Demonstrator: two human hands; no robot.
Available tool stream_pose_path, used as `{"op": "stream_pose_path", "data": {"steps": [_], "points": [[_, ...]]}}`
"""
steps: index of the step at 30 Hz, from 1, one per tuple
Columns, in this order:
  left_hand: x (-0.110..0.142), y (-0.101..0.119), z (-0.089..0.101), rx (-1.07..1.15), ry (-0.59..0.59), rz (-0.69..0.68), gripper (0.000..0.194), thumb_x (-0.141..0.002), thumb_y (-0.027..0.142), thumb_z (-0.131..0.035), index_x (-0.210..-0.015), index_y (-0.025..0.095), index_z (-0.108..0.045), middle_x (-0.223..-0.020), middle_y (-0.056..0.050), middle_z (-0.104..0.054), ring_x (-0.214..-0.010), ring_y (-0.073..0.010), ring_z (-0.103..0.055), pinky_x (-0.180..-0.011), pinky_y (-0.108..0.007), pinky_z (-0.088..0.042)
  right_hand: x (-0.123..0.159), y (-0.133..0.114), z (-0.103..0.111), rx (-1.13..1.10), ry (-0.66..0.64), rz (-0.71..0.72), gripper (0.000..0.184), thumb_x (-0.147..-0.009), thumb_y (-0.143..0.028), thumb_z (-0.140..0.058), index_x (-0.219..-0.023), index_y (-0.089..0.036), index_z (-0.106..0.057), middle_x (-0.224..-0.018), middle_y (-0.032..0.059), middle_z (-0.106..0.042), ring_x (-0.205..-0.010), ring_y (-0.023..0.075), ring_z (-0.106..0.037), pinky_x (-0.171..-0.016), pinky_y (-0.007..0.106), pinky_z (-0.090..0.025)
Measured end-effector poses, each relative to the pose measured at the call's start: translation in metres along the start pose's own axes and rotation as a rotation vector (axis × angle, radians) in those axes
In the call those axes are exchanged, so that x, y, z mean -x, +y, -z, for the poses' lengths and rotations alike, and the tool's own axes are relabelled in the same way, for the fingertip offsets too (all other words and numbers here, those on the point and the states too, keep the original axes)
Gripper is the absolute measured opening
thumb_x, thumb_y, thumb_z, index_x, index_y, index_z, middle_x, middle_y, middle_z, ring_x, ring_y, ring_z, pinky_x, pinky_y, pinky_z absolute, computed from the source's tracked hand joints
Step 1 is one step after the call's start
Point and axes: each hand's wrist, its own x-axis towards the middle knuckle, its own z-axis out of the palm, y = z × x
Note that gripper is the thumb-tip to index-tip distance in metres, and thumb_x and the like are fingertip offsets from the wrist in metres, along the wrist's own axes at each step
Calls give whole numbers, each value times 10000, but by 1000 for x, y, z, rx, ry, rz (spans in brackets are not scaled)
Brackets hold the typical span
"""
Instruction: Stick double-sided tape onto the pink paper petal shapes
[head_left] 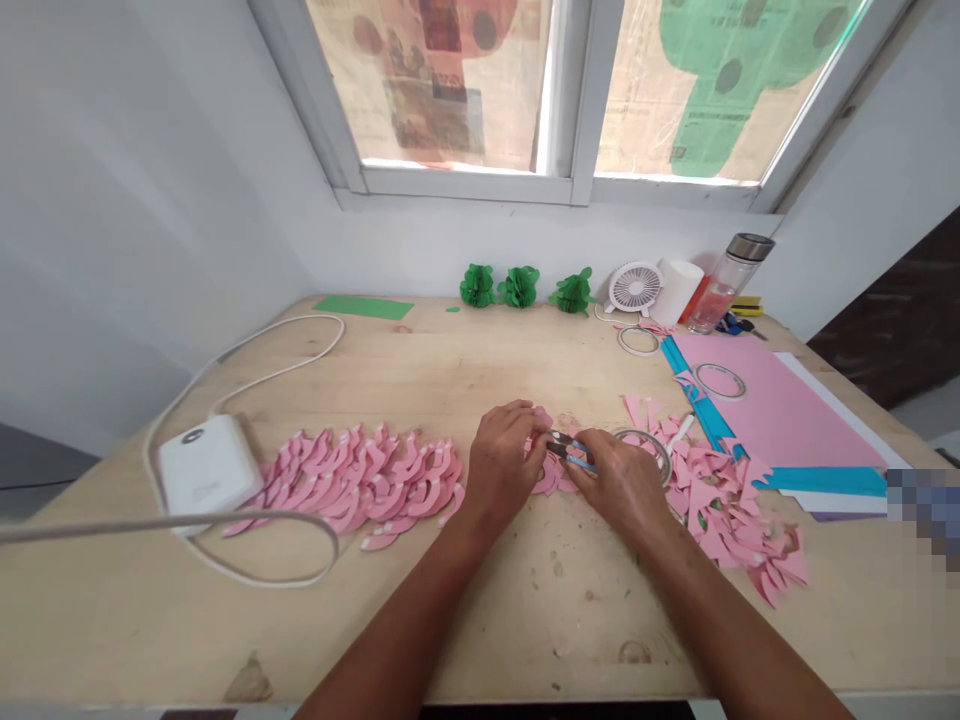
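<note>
Both my hands meet at the middle of the wooden table (465,620). My left hand (504,462) is closed in a pinch on a small pink paper piece (541,470). My right hand (619,478) is closed around small blue-handled scissors (570,452), whose tip points left at the pink piece. A clear tape roll (651,440) lies just behind my right hand. To the left lies a row of curved pink cut-outs (360,478). To the right is a heap of pink paper scraps (724,505).
A white power adapter (208,463) with a looping cable (247,565) sits at left. Pink, blue and white paper sheets (780,410) lie at right with two tape rolls on and near them. Along the back stand green paper balls (519,286), a small fan (634,288), a bottle (726,282) and green paper (363,307).
</note>
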Motion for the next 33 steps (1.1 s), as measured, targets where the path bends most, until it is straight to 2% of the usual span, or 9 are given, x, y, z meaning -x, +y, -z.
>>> {"op": "stream_pose_path", "data": {"steps": [5,8,11,15,21,26,33], "points": [[0,-1,2,111,14,201,91,-726,146,-532,-722,185,-614,-822,-32,-679,-821,-175,-624,-754,-303,-466,0,1,0,13,20,-20,213,-803,-381,-486,-879,-211,-589,-729,19,-648,-607,153,-587,-485,241,-249],[-1,-2,4,217,-20,347,102,-726,172,-527,-721,179,-628,-743,-13,-682,-690,-151,-630,-664,-262,-476,-1,2,0,2,25,-24,219,-792,-377,-500,-904,-215,-595,-725,23,-650,-608,157,-590,-484,240,-254],[-1,-4,4,301,-59,433,114,-723,198,-532,-722,171,-643,-716,-9,-683,-677,-149,-628,-658,-252,-477,-1,2,-1,-20,20,-24,225,-782,-372,-513,-921,-214,-592,-716,17,-651,-605,156,-589,-486,236,-266],[-1,-5,3,367,-65,478,109,-708,210,-551,-718,163,-648,-714,-15,-680,-689,-154,-626,-671,-260,-481,0,2,-2,-43,30,-21,213,-778,-361,-520,-907,-208,-594,-699,9,-649,-607,155,-590,-490,231,-281],[-3,-6,2,533,-49,542,96,-688,210,-559,-699,154,-637,-667,-12,-656,-606,-136,-608,-561,-234,-484,0,4,-4,-39,59,-5,217,-787,-382,-503,-872,-209,-602,-696,17,-649,-604,153,-586,-495,229,-286],[-3,-9,-1,640,-71,593,89,-678,217,-569,-693,144,-617,-635,-6,-628,-583,-127,-591,-537,-223,-478,0,3,-4,-66,55,-7,190,-776,-365,-522,-853,-210,-600,-676,12,-647,-611,157,-579,-499,231,-289],[0,-10,-3,583,-80,581,79,-695,219,-553,-699,153,-595,-636,9,-607,-554,-106,-561,-531,-212,-458,0,0,-1,-101,35,-25,171,-768,-344,-526,-847,-216,-607,-683,10,-651,-609,158,-580,-501,232,-297]]}}
